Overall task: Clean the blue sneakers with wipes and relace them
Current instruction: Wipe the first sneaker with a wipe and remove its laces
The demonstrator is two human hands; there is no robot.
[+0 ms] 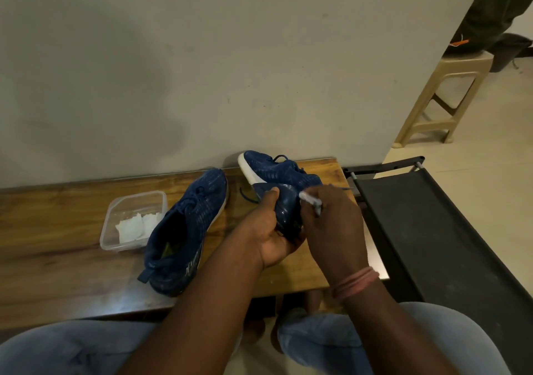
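Both hands (305,224) around tilted sneaker (277,178), wipe (310,200) against it

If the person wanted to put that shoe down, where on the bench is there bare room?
The widest bare wood lies left of the plastic tub, out to the bench end. A smaller patch sits along the near edge, in front of the resting shoe. The right end is crowded: both hands, left and right, work the held shoe there.
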